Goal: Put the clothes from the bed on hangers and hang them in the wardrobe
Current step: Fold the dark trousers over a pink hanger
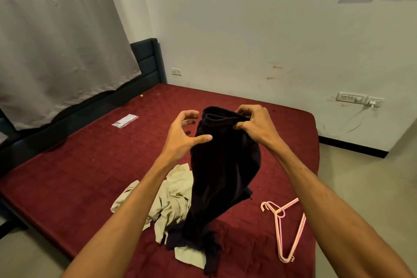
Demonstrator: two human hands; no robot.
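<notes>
A black garment (pixel 223 171) hangs above the dark red bed (pixel 90 165), its lower end trailing onto the mattress. My right hand (pixel 255 124) pinches its top edge and holds it up. My left hand (pixel 185 133) is just left of the cloth with fingers spread; only the thumb touches the fabric. A crumpled cream garment (pixel 171 201) lies on the bed under and left of the black one. Pink plastic hangers (pixel 284 225) lie on the mattress at the right, partly behind my right forearm. No wardrobe is in view.
A small clear plastic packet (pixel 125 121) lies further back on the bed. A dark headboard (pixel 144 61) and a grey curtain (pixel 56 40) stand at the left. The wall behind carries a switch panel with a plugged-in charger (pixel 373 102). Pale floor lies right of the bed.
</notes>
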